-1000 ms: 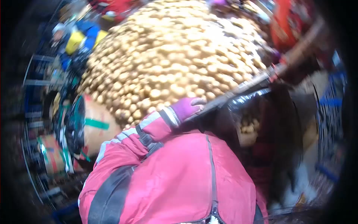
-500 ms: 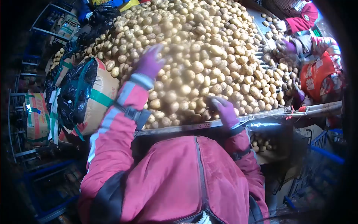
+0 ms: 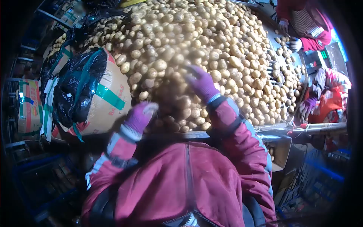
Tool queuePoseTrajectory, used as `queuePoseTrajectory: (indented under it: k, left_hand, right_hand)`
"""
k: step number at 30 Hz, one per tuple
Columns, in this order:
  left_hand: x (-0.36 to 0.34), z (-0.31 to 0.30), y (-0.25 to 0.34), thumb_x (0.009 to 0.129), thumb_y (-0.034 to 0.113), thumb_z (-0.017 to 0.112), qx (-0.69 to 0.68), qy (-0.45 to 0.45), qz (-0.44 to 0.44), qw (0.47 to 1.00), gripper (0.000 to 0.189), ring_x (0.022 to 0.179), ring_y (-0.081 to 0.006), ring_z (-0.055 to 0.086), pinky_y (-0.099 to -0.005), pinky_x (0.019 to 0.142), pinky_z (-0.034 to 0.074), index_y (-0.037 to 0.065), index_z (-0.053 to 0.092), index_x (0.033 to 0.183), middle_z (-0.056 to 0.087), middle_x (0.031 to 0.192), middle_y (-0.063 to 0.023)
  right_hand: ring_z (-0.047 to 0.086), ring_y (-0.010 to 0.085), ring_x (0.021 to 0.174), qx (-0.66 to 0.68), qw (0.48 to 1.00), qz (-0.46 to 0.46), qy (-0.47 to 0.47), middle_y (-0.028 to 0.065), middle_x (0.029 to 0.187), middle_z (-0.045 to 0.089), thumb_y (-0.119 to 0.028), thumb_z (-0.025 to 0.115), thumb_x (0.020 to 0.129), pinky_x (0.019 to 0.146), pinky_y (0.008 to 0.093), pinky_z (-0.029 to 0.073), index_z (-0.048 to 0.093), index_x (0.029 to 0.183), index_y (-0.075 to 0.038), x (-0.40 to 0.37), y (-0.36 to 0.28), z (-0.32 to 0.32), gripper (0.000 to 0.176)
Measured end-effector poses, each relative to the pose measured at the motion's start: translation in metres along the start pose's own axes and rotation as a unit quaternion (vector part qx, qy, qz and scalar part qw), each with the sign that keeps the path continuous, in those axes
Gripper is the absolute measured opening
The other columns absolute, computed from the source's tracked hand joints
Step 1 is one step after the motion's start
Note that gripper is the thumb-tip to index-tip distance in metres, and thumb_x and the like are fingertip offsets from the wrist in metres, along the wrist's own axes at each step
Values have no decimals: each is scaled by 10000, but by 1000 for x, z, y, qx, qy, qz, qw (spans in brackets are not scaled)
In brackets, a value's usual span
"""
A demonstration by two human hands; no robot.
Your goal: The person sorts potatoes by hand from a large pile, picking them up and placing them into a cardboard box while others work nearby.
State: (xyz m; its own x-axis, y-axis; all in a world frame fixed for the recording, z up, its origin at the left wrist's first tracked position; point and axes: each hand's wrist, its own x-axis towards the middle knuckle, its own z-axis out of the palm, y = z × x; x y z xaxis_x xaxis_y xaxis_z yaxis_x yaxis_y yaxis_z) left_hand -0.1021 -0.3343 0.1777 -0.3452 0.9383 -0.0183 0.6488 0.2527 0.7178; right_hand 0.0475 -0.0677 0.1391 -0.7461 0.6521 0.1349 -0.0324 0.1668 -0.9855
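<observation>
A large heap of potatoes (image 3: 234,62) covers the work surface in front of me. My left hand (image 3: 139,117), in a purple glove with greyish fingertips, is at the near left edge of the heap, fingers loosely bent and apart, with nothing visible in them. Further in, my right hand (image 3: 203,84), in the same kind of glove, reaches over the middle of the heap with its fingers stretched towards the upper left. Between the two hands the potatoes are smeared by motion, and a darker hollow shows there.
Left of the heap lies a cardboard box (image 3: 113,89) with green tape and a black plastic liner. A metal edge (image 3: 193,135) borders the heap on my side. Co-workers' gloved hands (image 3: 295,44) are at the right. Below the edge stands another cardboard box (image 3: 281,151).
My left hand has drawn back from over the heap to its near left edge. My right hand has moved from the near edge inward and left. The view has shifted slightly.
</observation>
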Motion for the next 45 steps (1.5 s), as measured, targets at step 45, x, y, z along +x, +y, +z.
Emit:
queuePoseTrajectory:
  k: [45]
  left_hand:
    - [104, 84, 72, 1051, 299, 479, -560, -83, -268, 780, 426, 964, -274, 692, -348, 787, 606, 54, 520, 1396, 675, 1180, -169]
  right_hand:
    - [688, 218, 903, 142, 983, 108, -41, 84, 1083, 689, -192, 745, 860, 732, 337, 574, 648, 1284, -70, -46, 63, -126, 453]
